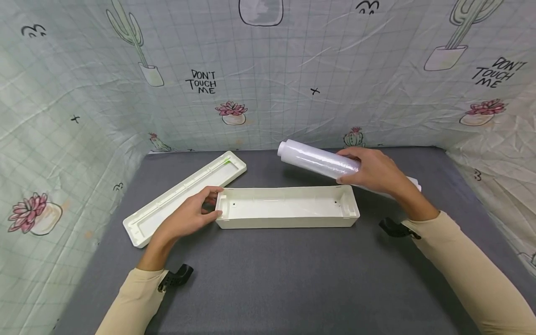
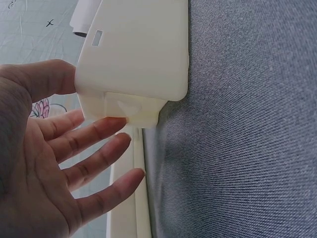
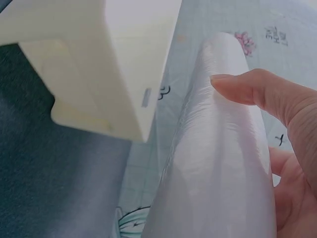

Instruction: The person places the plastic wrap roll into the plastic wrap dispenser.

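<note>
My left hand (image 1: pixel 191 215) holds the left end of a long cream plastic box (image 1: pixel 289 223), thumb at its near corner and fingers at the end wall. The box lies with its open side up, and its inside shows bare. In the left wrist view the other fingers spread below the end of the box (image 2: pixel 133 54). Behind the box's right part, my right hand (image 1: pixel 374 171) grips a roll of cling film (image 1: pixel 311 158), held tilted with its left end higher. The right wrist view shows the thumb across the shiny film roll (image 3: pixel 218 148), beside the box (image 3: pixel 133 64).
A long cream lid (image 1: pixel 184 197) lies slantwise on the left, behind my left hand, with a small green mark near its far end. Dark grey cloth (image 1: pixel 293 279) covers the table. A patterned curtain (image 1: pixel 268 70) rises along the back and both sides.
</note>
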`<action>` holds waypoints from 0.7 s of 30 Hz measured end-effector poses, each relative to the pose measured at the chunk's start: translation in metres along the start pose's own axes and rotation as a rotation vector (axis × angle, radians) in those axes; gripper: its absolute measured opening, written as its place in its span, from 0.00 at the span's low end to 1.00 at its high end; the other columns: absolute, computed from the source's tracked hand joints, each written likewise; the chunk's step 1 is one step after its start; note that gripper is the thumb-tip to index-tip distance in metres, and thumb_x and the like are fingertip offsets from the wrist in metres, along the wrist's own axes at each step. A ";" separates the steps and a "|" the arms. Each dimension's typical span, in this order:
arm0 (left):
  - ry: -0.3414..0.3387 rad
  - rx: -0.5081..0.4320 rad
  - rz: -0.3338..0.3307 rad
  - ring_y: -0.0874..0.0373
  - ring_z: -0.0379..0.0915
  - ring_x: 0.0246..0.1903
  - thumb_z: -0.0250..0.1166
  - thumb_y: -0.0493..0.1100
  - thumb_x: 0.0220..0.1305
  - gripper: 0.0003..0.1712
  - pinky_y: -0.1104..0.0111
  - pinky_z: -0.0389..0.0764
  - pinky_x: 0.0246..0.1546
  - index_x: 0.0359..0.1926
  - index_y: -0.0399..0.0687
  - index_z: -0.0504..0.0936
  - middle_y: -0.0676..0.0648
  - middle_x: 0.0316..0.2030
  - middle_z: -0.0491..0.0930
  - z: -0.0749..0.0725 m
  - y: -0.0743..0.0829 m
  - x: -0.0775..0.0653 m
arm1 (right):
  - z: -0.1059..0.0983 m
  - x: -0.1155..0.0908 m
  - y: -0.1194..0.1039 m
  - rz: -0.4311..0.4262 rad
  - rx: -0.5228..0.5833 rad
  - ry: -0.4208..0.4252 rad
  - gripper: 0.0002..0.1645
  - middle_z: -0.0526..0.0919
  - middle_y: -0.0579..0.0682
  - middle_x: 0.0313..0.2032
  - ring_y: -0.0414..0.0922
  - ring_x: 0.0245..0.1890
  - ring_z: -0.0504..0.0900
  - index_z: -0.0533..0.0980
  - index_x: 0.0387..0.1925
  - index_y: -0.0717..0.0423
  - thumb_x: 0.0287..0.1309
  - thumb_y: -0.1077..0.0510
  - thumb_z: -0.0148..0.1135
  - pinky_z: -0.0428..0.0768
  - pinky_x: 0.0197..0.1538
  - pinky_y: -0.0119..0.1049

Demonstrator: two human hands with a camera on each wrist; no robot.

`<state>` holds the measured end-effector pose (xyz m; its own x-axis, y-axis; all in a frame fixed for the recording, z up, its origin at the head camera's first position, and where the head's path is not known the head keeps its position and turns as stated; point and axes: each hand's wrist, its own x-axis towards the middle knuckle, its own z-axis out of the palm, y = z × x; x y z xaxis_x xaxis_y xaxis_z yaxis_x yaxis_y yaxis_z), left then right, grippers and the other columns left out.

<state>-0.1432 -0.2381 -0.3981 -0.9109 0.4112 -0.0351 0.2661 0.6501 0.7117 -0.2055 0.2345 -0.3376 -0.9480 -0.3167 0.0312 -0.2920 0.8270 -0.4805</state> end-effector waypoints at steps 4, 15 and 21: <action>0.005 0.006 -0.003 0.45 0.73 0.60 0.67 0.41 0.69 0.36 0.49 0.80 0.53 0.73 0.46 0.63 0.41 0.61 0.76 0.002 -0.001 -0.001 | 0.002 -0.003 -0.007 -0.031 -0.013 0.014 0.38 0.84 0.50 0.52 0.50 0.44 0.80 0.77 0.63 0.39 0.48 0.46 0.79 0.73 0.38 0.44; 0.023 0.013 0.023 0.44 0.74 0.59 0.68 0.41 0.68 0.36 0.49 0.80 0.52 0.72 0.46 0.64 0.40 0.60 0.76 0.002 -0.005 0.002 | 0.007 -0.004 -0.024 -0.112 -0.021 0.024 0.36 0.84 0.47 0.52 0.48 0.42 0.79 0.78 0.62 0.38 0.49 0.47 0.79 0.74 0.38 0.43; 0.024 0.012 0.034 0.44 0.74 0.59 0.67 0.42 0.69 0.36 0.49 0.79 0.53 0.73 0.45 0.63 0.40 0.61 0.76 0.001 -0.008 0.003 | 0.011 -0.004 -0.032 -0.161 -0.030 0.019 0.36 0.84 0.47 0.54 0.47 0.44 0.79 0.78 0.63 0.40 0.50 0.47 0.78 0.74 0.41 0.45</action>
<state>-0.1477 -0.2410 -0.4043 -0.9084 0.4180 0.0054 0.3005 0.6441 0.7035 -0.1915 0.2043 -0.3319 -0.8908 -0.4375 0.1227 -0.4438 0.7798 -0.4415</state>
